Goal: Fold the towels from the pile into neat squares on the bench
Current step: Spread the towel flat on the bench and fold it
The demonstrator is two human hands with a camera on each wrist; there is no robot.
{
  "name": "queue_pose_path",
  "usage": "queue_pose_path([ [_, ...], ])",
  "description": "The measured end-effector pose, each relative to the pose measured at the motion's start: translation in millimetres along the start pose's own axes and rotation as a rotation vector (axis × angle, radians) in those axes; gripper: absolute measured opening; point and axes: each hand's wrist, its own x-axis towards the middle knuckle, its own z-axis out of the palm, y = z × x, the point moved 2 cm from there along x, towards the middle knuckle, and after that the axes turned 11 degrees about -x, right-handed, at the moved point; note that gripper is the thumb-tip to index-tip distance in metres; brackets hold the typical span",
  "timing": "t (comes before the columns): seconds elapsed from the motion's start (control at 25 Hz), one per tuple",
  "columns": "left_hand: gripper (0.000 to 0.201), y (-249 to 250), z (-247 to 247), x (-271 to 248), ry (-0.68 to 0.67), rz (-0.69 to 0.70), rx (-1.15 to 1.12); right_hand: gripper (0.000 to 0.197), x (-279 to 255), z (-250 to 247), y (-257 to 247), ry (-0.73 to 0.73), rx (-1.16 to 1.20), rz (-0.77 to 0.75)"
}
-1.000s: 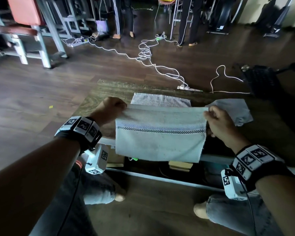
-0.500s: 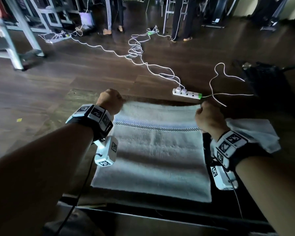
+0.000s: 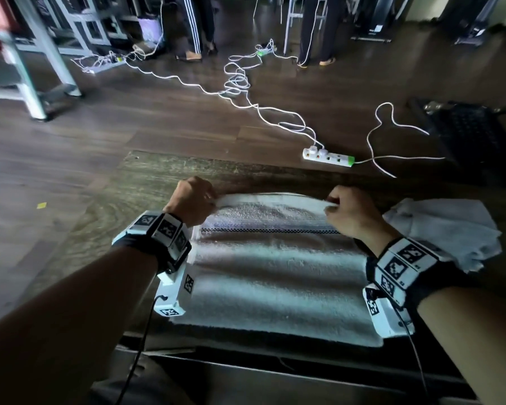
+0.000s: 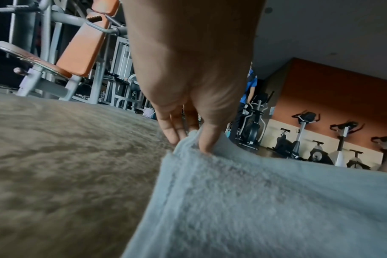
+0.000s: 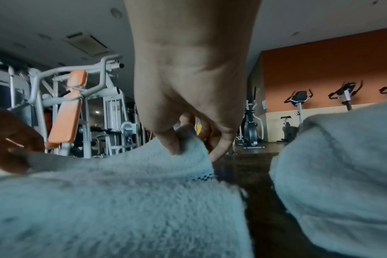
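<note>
A white towel (image 3: 272, 273) with a dark checked stripe lies spread flat on the wooden bench (image 3: 164, 176). My left hand (image 3: 195, 200) pinches the towel's far left corner (image 4: 194, 144) between thumb and fingers. My right hand (image 3: 346, 210) pinches the far right corner (image 5: 188, 146) the same way. Both far corners are lifted slightly off the bench. A crumpled pile of white towels (image 3: 447, 226) lies on the bench just right of my right wrist, and it also fills the right side of the right wrist view (image 5: 342, 157).
A white power strip (image 3: 327, 156) and loose white cables (image 3: 237, 80) lie on the dark floor beyond the bench. A dark basket (image 3: 468, 133) stands at the far right. Gym machines (image 3: 38, 54) and people's legs (image 3: 193, 27) are at the back.
A second ago I held the towel up in the air by its top corners. It now lies spread on the bench, and my hands still pinch the far corners near the bench's far edge.
</note>
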Motion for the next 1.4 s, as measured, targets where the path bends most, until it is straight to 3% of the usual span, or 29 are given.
queue_pose_path([
  [0.24,0.026,14.4,-42.2,-71.4,0.063,-0.087,-0.078,0.010,-70.8,-55.6,-1.1,0.052,0.233,-0.158],
  [0.44,0.023,32.5,-70.5,-133.9,0.063,-0.047,-0.052,0.028,-136.7,-96.1,4.0,0.095,0.274,-0.242],
  [0.52,0.020,35.3,-72.6,-151.4,0.010,-0.041,0.013,0.027,-157.7,-101.4,3.3,0.134,0.298,-0.227],
  [0.64,0.024,37.9,-62.7,-171.9,-0.179,-0.038,0.127,0.028,-182.3,-97.1,1.2,0.148,0.341,-0.225],
  [0.84,0.013,90.2,-19.6,-177.4,-0.185,0.185,-0.274,0.023,-183.6,-80.7,-11.6,0.131,0.341,-0.309],
  [0.92,0.017,115.8,0.7,-168.3,-0.217,0.264,-0.409,0.021,-174.8,-74.7,-20.4,0.136,0.409,-0.320],
  [1.08,0.016,148.6,21.4,-149.0,-0.224,0.373,-0.398,0.018,-156.7,-71.3,-32.0,0.169,0.521,-0.324],
  [1.28,0.015,137.7,26.5,-135.4,-0.151,0.250,-0.691,0.013,-141.1,-67.0,-38.0,0.194,0.493,-0.306],
  [1.4,0.017,135.9,29.2,-128.5,-0.130,0.164,-0.710,0.010,-135.1,-55.5,-35.8,0.204,0.489,-0.296],
])
